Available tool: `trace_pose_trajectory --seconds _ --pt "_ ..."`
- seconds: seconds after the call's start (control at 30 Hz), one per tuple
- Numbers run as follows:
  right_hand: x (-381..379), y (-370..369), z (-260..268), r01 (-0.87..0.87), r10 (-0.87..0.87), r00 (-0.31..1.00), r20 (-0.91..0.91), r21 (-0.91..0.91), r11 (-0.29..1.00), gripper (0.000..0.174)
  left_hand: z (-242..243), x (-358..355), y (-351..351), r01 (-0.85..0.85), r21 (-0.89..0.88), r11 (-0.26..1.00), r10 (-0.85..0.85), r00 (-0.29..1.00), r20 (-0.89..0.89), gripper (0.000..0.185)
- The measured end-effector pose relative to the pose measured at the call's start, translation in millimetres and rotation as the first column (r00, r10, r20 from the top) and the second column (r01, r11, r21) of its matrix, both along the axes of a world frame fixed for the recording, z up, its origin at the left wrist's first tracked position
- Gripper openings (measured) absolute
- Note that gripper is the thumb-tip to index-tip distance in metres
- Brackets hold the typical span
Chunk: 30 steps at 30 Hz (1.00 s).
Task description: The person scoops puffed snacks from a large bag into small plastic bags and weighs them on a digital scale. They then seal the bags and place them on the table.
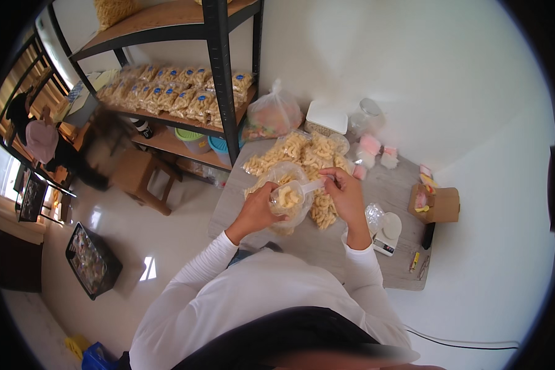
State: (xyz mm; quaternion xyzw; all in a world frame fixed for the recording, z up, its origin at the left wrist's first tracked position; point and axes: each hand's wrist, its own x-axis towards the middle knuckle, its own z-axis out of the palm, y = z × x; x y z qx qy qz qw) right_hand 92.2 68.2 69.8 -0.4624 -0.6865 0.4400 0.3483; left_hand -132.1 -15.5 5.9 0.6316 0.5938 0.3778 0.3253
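My left hand (257, 209) grips a clear plastic bag (284, 172) that surrounds a scoop full of pale curved snack pieces (288, 197). The handle of the plastic scoop (311, 186) is between the fingers of my right hand (344, 192). Behind and beside both hands, filled clear bags of the same snacks (323, 150) lie piled on the grey wood-look table (268, 240). Right of my right wrist stands a white kitchen scale (387, 238), with a crumpled clear plastic item next to it.
Shelving (222, 69) with bagged snacks (185, 95) stands at the left, near a brown stool (138, 173) and a black crate (92, 263). A knotted bag (274, 113), a lidded container (326, 118) and an open cardboard box (444, 203) are on the table. Another person (41, 138) is far left.
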Motion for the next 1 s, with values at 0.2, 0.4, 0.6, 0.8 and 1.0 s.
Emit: trace_pose_trajectory --seconds 0.2,0.4,0.6,0.8,1.0 --pt "-25.9 -18.5 35.5 -0.307 0.215 0.945 0.246 0.440 0.844 0.020 0.1 5.4 3.3 -0.041 0.039 0.998 0.039 0.997 0.064 0.072" --pt "-8.2 -23.2 63.1 -0.156 0.104 0.985 0.136 0.459 0.875 0.021 -13.8 -6.1 3.8 -0.063 0.112 0.992 0.021 0.939 0.344 0.069" --pt "-4.6 -3.1 1.6 -0.061 0.004 0.992 0.129 0.441 0.895 0.021 -35.0 -29.3 -8.9 -0.086 0.118 0.989 0.028 0.905 0.424 0.069" --pt "-18.6 2.5 -87.8 -0.197 -0.020 0.945 0.327 0.617 0.762 0.022 -84.6 -54.7 -18.4 -0.200 -0.014 0.980 0.179 0.840 0.512 0.072" --pt "-20.0 -0.4 -120.7 -0.142 0.006 0.962 0.271 0.486 0.862 0.023 -141.6 -34.8 -29.4 -0.198 -0.245 0.949 0.284 0.874 0.395 0.077"
